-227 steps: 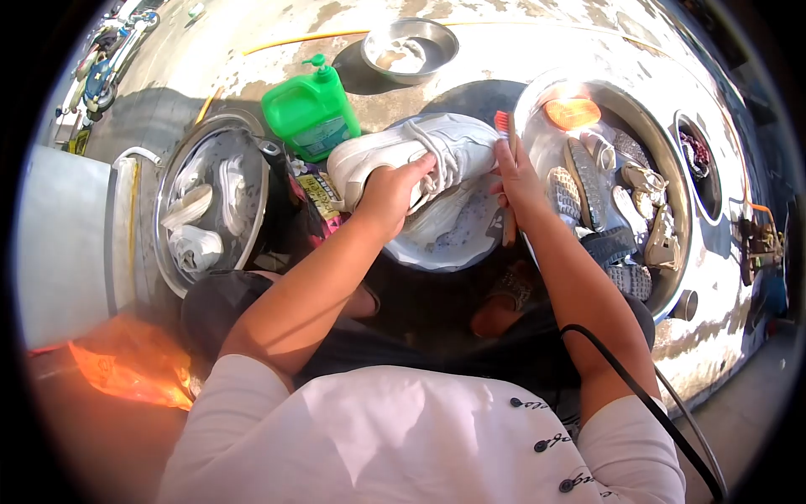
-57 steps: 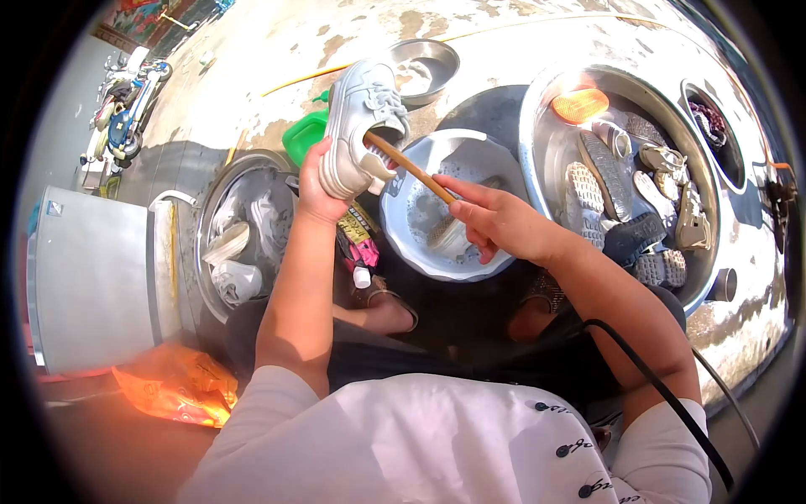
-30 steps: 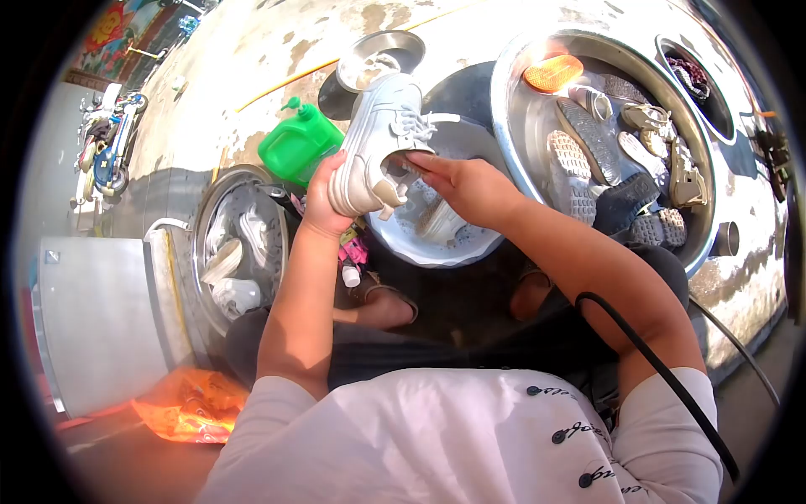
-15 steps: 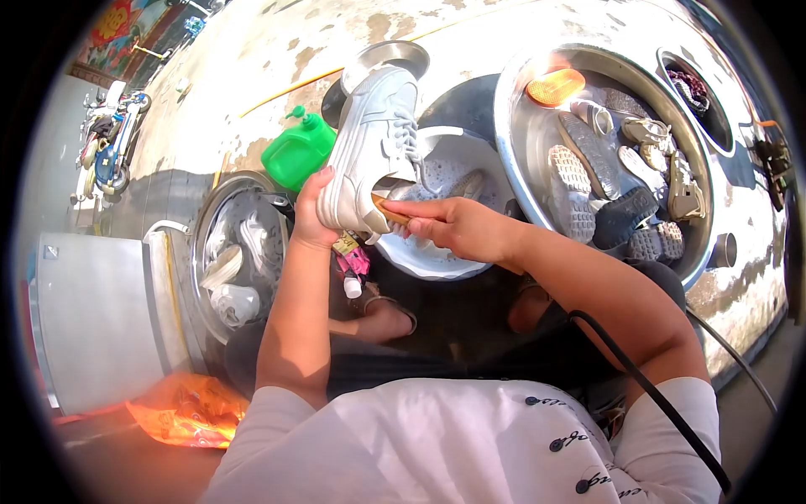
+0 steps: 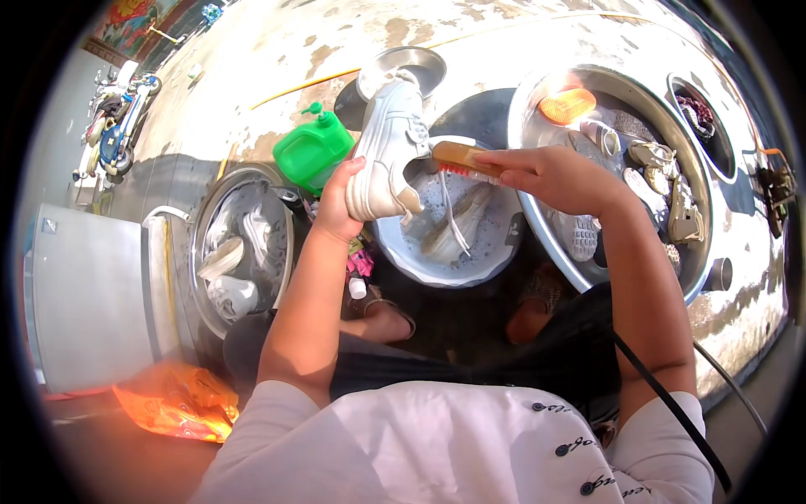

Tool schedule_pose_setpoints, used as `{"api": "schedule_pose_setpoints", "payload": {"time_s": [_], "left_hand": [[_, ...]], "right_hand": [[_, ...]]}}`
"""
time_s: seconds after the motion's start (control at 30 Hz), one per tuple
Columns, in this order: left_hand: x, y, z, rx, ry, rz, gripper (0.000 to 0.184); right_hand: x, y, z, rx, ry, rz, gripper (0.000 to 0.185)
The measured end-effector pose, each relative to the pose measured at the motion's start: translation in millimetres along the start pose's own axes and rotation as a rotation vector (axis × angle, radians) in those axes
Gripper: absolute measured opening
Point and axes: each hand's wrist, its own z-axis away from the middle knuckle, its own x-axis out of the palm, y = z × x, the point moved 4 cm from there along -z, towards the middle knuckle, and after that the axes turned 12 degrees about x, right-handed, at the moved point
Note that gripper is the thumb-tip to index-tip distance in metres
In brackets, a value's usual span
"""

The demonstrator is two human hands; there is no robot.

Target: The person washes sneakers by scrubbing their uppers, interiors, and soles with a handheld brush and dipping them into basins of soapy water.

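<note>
A white sneaker (image 5: 388, 139) is held up by its heel end in my left hand (image 5: 340, 206), its toe pointing away from me and a lace dangling. My right hand (image 5: 558, 178) grips a scrub brush (image 5: 460, 158) with a wooden back and red and white bristles. The brush is at the shoe's opening; whether it touches the collar I cannot tell. Below both hands stands a white basin (image 5: 403, 260) of sudsy water, with another light shoe (image 5: 457, 227) lying in it.
At right, a large metal tub (image 5: 525, 197) holds several shoes and an orange brush (image 5: 567, 105). A smaller metal basin (image 5: 200, 290) with white shoes stands at left. A green pump jug (image 5: 312, 151) and a metal bowl (image 5: 432, 71) are beyond the sneaker.
My right hand has moved the brush from the heel side of the shoe up and right to its opening. The sneaker has shifted slightly right and turned, and its lace now hangs free.
</note>
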Motion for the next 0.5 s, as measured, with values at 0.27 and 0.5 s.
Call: {"api": "schedule_pose_setpoints", "payload": {"time_s": [0.27,0.5], "left_hand": [[13,-19,11,-0.046,0.001,-0.07,0.06],[41,-34,35,-0.088,-0.125,-0.14,0.073]], "right_hand": [[40,-32,-6,-0.159,0.09,-0.179,0.042],[51,11,-66,0.122,0.306,-0.185,0.041]]}}
